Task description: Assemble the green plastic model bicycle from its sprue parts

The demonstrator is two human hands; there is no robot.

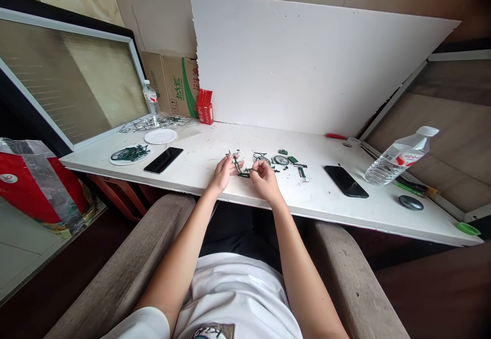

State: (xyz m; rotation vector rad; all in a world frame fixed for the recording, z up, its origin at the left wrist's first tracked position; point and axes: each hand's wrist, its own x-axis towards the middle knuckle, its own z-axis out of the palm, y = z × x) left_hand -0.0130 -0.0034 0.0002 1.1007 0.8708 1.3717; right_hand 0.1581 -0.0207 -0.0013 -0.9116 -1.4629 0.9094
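Head view: loosely curled, your left hand (222, 174) steadies a thin green frame (238, 168) over the counter (199, 167) while your right hand (265, 179) pinches it; squeezing too hard could snap it.

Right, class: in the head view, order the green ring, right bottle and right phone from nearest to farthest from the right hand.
1. Right phone, on the right hand's right side.
2. Right bottle, farther right, past the phone.
3. Green ring, at the desk's right end.

A clear bottle (401, 157) stands near a black phone (346, 181).
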